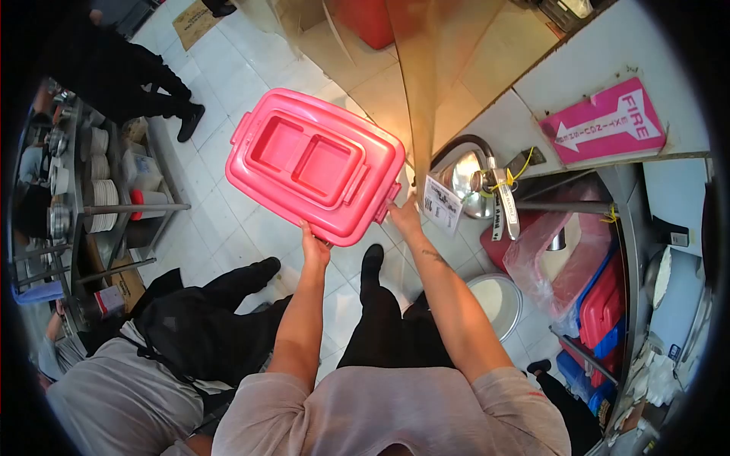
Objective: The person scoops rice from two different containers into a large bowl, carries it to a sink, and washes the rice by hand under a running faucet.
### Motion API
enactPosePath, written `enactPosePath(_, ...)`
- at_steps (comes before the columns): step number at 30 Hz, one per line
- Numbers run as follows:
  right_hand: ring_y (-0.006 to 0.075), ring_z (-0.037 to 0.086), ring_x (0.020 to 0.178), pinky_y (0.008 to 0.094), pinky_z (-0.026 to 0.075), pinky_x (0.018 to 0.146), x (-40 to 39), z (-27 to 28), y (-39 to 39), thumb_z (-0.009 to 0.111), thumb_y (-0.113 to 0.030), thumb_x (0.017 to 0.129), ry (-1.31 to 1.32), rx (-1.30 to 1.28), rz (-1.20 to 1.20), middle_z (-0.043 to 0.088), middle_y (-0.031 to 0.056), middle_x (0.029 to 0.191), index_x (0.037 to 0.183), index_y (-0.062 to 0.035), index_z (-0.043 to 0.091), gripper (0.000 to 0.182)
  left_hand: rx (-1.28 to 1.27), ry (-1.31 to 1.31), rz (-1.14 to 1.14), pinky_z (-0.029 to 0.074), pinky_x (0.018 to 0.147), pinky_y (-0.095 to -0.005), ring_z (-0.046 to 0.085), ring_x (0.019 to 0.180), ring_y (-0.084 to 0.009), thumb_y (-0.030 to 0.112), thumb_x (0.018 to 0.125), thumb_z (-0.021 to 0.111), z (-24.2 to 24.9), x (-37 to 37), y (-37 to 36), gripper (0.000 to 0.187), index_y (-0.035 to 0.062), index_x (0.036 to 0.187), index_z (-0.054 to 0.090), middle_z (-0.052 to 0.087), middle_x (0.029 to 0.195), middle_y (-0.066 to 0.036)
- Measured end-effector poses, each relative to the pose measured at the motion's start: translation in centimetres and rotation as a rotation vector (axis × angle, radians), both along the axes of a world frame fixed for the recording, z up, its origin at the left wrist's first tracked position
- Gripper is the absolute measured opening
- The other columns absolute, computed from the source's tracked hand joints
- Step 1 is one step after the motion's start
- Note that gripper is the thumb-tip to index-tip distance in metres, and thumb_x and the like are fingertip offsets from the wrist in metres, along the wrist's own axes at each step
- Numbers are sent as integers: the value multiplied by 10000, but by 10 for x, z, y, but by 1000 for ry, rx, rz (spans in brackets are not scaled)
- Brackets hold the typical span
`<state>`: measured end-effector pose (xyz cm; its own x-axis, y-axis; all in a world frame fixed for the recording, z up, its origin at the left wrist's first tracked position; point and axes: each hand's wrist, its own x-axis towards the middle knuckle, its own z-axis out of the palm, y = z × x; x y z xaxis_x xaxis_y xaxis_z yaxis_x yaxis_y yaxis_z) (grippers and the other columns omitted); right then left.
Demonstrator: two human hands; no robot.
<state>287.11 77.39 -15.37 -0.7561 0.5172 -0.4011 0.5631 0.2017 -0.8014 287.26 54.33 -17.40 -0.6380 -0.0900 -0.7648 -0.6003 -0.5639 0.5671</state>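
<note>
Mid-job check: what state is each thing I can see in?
Pink plastic lid: held off the floor; any box beneath is hidden.
Left hand: gripping the lid's near edge.
Right hand: gripping its right end.
Plates: stacked on the rack.
Fire extinguisher sign: mounted.
Fire extinguisher: yellow tie at its handle; pin unclear.
Round container: on the floor; contents unclear.

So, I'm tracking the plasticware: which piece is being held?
The pink tub, between the left hand and right hand; the red pieces at lower right are in neither.
</note>
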Motion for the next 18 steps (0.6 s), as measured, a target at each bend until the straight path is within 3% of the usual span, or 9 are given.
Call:
enactPosePath(2, 325, 472, 1147, 426, 394, 941, -3, 22, 8, 727, -325, 733, -37, -619, -32, 407, 215, 1311, 1341, -2, 269, 827, -55, 62, -94, 353, 885, -509, 370, 1206, -269, 701, 823, 331, -6, 2, 2, 750, 191, 1369, 265, 322, 1390, -56)
enactPosePath(5, 207, 576, 990, 379, 475, 821, -13, -2, 3, 734, -272, 745, -17, -844, -270, 558, 119, 1133, 1265, -42, 390, 664, -113, 91, -186, 291, 956, -591, 270, 1319, -291, 738, 816, 243, -5, 5, 6, 817, 189, 1417, 177, 210, 1475, -55)
enactPosePath(6, 192, 574, 984, 399, 488, 806, -11, -21, 12, 745, -277, 732, -53, -1015, -121, 572, 107, 1103, 1242, -62, 426, 640, -135, 96, -212, 302, 944, -592, 281, 1312, -293, 740, 815, 235, -5, 8, 4, 815, 188, 1414, 184, 220, 1471, -58)
enactPosePath(7, 199, 575, 983, 396, 486, 817, -8, -30, 10, 746, -277, 731, 9, -1022, -102, 570, 106, 1110, 1237, -64, 434, 631, -157, 101, -244, 312, 933, -593, 292, 1305, -296, 742, 815, 227, -11, 10, 0, 815, 187, 1411, 190, 229, 1467, -61)
enactPosePath(8, 206, 576, 983, 393, 483, 827, -3, -38, 8, 747, -276, 731, 72, -1025, -87, 567, 105, 1117, 1231, -67, 442, 622, -283, 32, -186, 394, 808, -527, 447, 1164, -272, 732, 827, 229, -18, 9, 1, 782, 164, 1363, 282, 389, 1376, -58)
enactPosePath(10, 218, 573, 986, 385, 490, 836, 3, -57, 0, 742, -257, 740, 179, -987, -107, 560, 106, 1125, 1231, -63, 437, 610, -291, 30, -240, 432, 768, -488, 495, 1113, -266, 727, 831, 226, -23, 14, -8, 779, 147, 1343, 314, 443, 1327, -66)
enactPosePath(14, 153, 615, 815, 338, 533, 669, 56, -63, -12, 643, -294, 831, 299, -882, -117, 601, 39, 978, 1133, -107, 510, 379, -302, 70, -271, 517, 679, -430, 598, 967, -248, 711, 839, 232, -10, 45, -8, 775, 106, 1302, 373, 532, 1224, -87)
enactPosePath(17, 174, 545, 1015, 397, 484, 833, 108, -31, 9, 694, -241, 791, 195, -1192, -9, 547, 72, 1099, 1216, -75, 414, 536, -305, 67, -266, 529, 695, -435, 600, 967, -251, 695, 849, 230, -1, 80, -4, 755, 111, 1307, 370, 532, 1221, -96)
enactPosePath(18, 153, 544, 1008, 381, 479, 833, 126, -25, 17, 678, -235, 807, 178, -1247, 50, 542, 37, 1101, 1224, -108, 417, 508, -312, 43, -281, 529, 692, -432, 601, 967, -249, 693, 851, 228, 1, 94, -4, 751, 114, 1308, 370, 532, 1220, -97)
